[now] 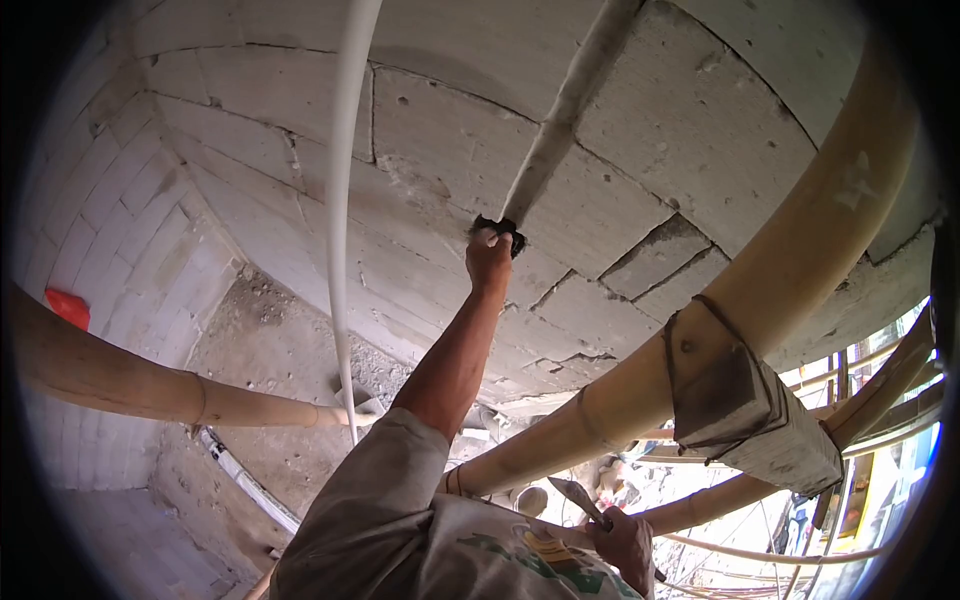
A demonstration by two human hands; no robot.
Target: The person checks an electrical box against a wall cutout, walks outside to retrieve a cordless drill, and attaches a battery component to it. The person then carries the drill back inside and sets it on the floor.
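Note:
My left hand (488, 256) reaches up to the block wall (450, 130), its fingers closed on a small black object (517, 240). That object is against the wall at the lower end of a straight groove (549, 150); its far side is partly hidden by my fingers. Low in the view, near my shirt, my right hand (625, 545) is closed round the handle of a trowel (578, 499), whose narrow, pointed blade is directed up and to the left.
A thick bamboo pole (620, 400) crosses on the right, with a wooden block (770, 425) tied to it. Another pole (140, 385) lies across the left. A white pipe (341, 200) hangs left of my arm. Something red (68, 308) is at the far left.

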